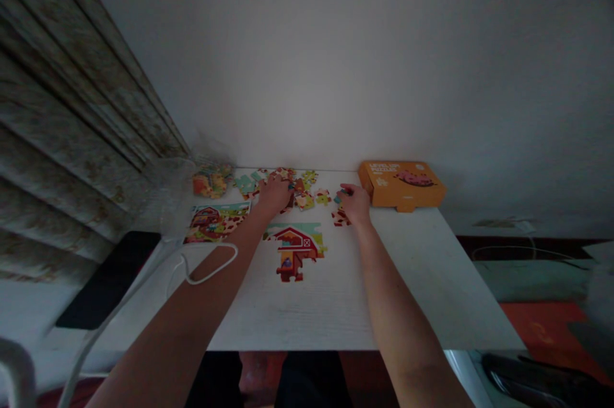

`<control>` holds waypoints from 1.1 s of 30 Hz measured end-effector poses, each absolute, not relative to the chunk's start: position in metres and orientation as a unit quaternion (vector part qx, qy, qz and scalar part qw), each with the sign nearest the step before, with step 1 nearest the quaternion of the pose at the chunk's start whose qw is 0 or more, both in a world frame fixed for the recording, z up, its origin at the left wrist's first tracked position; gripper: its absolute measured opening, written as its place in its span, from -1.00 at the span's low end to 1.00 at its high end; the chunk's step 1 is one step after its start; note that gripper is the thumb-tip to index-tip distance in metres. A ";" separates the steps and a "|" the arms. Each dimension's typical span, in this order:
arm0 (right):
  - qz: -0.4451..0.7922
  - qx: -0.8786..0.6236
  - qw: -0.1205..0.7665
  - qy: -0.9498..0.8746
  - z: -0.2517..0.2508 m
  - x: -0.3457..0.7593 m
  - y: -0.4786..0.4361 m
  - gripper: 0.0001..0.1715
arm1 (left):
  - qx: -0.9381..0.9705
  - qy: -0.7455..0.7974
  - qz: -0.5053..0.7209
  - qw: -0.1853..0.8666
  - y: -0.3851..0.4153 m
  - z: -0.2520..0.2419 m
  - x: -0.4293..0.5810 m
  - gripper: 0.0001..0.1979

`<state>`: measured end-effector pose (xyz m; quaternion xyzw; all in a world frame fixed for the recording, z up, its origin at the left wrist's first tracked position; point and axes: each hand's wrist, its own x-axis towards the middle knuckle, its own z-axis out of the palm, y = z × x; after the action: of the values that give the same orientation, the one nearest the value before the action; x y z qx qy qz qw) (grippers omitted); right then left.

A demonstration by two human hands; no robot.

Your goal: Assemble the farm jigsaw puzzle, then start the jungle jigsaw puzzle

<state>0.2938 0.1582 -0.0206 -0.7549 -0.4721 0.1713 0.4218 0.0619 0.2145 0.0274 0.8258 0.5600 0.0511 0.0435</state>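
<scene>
My left hand reaches into a spread of loose jigsaw pieces at the back of the white table, its fingers stretched down over them and partly hidden. Right of the pile, my right hand has its fingers bent in around a small teal puzzle piece. Another loose piece lies just beneath that hand. Between my forearms sits a partly joined puzzle showing a red barn roof. A printed picture card with a barn and cow lies left, partly behind my left forearm.
An orange puzzle box stands at the back right against the wall. At the left are a clear plastic bag with colourful pieces, a black phone-like slab and a white cable. Curtains hang beside the table.
</scene>
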 end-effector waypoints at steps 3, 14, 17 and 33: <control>0.240 -0.713 0.510 -0.417 -0.019 0.294 0.159 -0.61 | 0.840 0.541 0.041 0.004 0.204 0.028 0.056 -0.69; 0.130 -0.632 0.433 -0.630 0.003 0.284 0.147 -0.74 | 0.817 0.575 0.042 0.009 0.209 0.028 0.050 -0.63; 0.145 -0.644 0.366 -0.656 0.002 0.284 0.144 -0.63 | 0.813 0.580 0.027 0.043 0.217 0.027 0.053 -0.58; 0.075 -0.787 0.170 -0.589 0.000 0.272 0.135 -0.39 | 0.786 0.604 -0.084 0.101 0.254 0.033 0.055 -0.36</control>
<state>0.2720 0.1350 0.0000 -0.7867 -0.5887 0.0749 0.1700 0.0553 0.2539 0.0334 0.7861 0.6041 -0.0838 0.1010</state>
